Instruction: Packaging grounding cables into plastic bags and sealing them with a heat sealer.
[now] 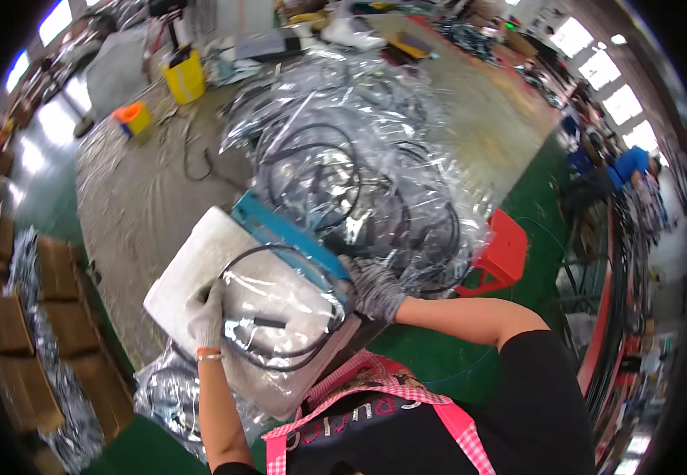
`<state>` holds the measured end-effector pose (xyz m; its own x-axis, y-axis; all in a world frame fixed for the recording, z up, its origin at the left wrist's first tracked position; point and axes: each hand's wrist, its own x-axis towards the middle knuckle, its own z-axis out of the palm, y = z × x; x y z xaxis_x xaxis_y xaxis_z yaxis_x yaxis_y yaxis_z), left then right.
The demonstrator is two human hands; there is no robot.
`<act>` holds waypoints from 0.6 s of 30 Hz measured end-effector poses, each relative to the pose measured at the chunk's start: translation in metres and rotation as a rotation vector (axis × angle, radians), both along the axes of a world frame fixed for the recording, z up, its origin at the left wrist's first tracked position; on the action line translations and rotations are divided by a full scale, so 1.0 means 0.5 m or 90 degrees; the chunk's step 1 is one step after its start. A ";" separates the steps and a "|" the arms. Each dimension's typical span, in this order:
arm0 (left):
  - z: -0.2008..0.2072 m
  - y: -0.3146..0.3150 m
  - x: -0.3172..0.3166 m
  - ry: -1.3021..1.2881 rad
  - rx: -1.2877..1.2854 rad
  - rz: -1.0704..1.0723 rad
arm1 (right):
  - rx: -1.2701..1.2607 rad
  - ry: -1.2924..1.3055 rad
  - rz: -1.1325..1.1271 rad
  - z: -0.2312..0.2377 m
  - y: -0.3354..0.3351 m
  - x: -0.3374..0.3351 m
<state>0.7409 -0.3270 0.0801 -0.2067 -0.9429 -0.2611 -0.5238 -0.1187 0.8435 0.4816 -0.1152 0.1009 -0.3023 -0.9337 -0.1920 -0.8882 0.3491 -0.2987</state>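
Observation:
A clear plastic bag (280, 273) with a looped black cable or hose (268, 366) inside lies over a whitish slab (193, 245). My left hand (205, 317), in a pale glove, pinches the bag's left edge between thumb and fingers. Along the slab's far side runs a long teal bar-shaped device (284, 237), which looks like a bag sealer. At its right end is my right hand (375, 291), in a grey striped glove, its fingers curled in against the bar and the bag's edge. What those fingers hold is hidden.
Beyond the teal device, a large heap of bagged black loops (351, 158) covers the table (137, 206). Yellow containers (183, 77) stand at far left. A red stool (500, 253) is on the right, cardboard boxes (66, 285) on the left. Another person (624, 170) bends over at far right.

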 end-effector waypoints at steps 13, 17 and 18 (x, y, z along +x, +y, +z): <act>0.065 0.272 0.103 0.803 0.525 0.025 | -0.057 -0.038 -0.075 0.042 0.017 0.010; 0.197 0.406 0.046 0.658 0.850 0.158 | -0.043 -0.007 -0.083 0.015 0.019 0.003; 0.156 0.409 0.040 0.643 0.840 0.081 | -0.027 -0.004 -0.080 0.022 0.017 0.004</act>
<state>0.7608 -0.1225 0.1583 -0.7214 -0.2213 -0.6563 0.2016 -0.9736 0.1066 0.4836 -0.1065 0.1120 -0.4156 -0.8960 -0.1561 -0.8366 0.4440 -0.3208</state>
